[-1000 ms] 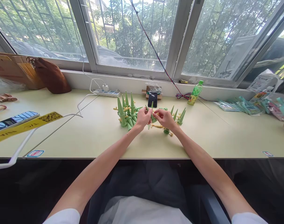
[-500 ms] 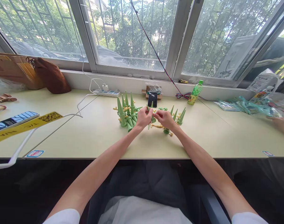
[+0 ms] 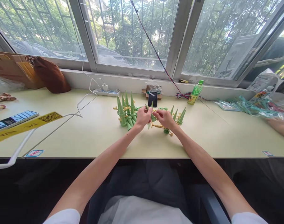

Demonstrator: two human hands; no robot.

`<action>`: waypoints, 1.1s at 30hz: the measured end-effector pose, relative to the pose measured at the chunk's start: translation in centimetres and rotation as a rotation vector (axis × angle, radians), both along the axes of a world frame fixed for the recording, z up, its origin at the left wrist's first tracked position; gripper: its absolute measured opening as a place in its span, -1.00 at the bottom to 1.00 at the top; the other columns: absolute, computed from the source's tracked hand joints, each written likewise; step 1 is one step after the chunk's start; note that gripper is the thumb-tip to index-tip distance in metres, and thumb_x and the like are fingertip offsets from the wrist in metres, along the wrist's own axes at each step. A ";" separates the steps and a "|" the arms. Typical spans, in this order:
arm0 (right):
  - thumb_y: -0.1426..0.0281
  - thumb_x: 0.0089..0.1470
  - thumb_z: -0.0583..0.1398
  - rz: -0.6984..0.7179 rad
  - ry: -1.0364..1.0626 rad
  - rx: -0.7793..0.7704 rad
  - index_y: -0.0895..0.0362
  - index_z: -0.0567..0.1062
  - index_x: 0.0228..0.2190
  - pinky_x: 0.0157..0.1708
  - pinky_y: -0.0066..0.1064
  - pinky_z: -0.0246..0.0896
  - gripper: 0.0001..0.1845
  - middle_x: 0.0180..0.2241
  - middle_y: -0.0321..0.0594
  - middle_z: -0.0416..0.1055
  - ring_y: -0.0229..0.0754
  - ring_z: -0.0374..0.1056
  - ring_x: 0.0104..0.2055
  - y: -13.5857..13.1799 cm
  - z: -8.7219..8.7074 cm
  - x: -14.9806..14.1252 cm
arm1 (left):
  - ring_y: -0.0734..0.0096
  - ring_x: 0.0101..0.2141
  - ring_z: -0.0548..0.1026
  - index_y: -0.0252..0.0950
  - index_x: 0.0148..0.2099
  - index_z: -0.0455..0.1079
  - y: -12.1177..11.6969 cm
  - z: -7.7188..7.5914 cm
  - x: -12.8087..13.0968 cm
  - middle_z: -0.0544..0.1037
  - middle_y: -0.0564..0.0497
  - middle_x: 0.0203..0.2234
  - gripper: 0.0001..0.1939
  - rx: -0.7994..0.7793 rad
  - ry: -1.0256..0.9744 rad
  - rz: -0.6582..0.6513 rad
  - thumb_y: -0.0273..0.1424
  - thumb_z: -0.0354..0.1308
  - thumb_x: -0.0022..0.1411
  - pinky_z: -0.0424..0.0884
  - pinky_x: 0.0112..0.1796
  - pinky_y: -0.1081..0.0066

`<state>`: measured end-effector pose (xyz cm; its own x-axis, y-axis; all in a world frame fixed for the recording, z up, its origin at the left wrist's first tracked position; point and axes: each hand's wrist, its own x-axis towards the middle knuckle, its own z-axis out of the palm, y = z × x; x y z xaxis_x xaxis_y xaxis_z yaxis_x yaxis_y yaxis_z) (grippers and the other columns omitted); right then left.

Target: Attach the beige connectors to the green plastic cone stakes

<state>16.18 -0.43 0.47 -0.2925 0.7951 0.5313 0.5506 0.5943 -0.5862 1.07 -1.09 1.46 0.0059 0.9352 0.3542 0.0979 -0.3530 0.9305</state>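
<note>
My left hand (image 3: 144,117) is closed around green plastic watering spikes (image 3: 152,105), whose pointed tips stick out above and below the fingers. The fingertips of my right hand (image 3: 165,119) are pinched together against the side of these spikes; any small part between them is too hidden to make out. Left of my hands stands a cluster of similar green spikes (image 3: 121,113) with yellow valves, some upright and some lying down. More green spikes (image 3: 182,116) lie and stand beside my right hand. A few yellow pieces (image 3: 157,126) rest on the table below my hands.
Behind my hands are a black phone (image 3: 152,99) and a small cardboard box (image 3: 145,92). A green-capped bottle (image 3: 195,92) and power strip (image 3: 107,92) stand along the wall. At right, another person's hand (image 3: 278,124) is near plastic bags (image 3: 246,105). A brown pouch (image 3: 52,76) sits left.
My hands stay nearly in place, with the held spikes tilted slightly differently. The other person's hand at the right has moved a little to the left, further into view.
</note>
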 end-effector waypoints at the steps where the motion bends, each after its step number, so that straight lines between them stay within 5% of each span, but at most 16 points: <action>1: -0.07 0.20 0.02 0.001 0.000 0.000 0.14 0.40 -0.50 -0.48 -0.42 -0.03 -0.45 -0.65 -0.33 0.24 -0.30 0.05 -0.57 0.0 0.0 0.0 | 0.54 -0.80 0.26 -0.26 -0.42 0.22 0.0 0.0 0.0 0.27 0.18 -0.81 -0.75 -0.005 -0.007 -0.004 -0.28 0.10 0.27 0.15 -0.73 0.53; 17: -0.06 0.23 -0.03 -0.008 -0.039 -0.013 0.12 0.28 -0.65 -0.49 -0.41 -0.04 -0.38 -0.68 -0.30 0.21 -0.29 0.06 -0.56 0.2 -0.1 0.1 | 0.59 -0.78 0.30 -0.29 -0.40 0.31 -0.3 -0.2 0.1 0.44 0.10 -0.66 -0.75 0.154 0.131 0.025 -0.25 0.13 0.26 0.19 -0.72 0.53; 33: -0.12 0.22 -0.07 -0.002 -0.035 -0.018 0.13 0.31 -0.60 -0.49 -0.41 -0.04 -0.35 -0.66 -0.30 0.24 -0.29 0.09 -0.56 0.2 -0.1 0.1 | 0.56 -0.80 0.28 -0.27 -0.40 0.24 -0.3 0.1 0.2 0.34 0.16 -0.74 -0.75 0.027 0.011 -0.022 -0.26 0.13 0.26 0.15 -0.75 0.53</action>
<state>16.24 -0.26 0.37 -0.3086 0.8049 0.5068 0.5723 0.5827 -0.5770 1.23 -1.39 1.57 0.0306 0.9250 0.3788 0.1001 -0.3799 0.9196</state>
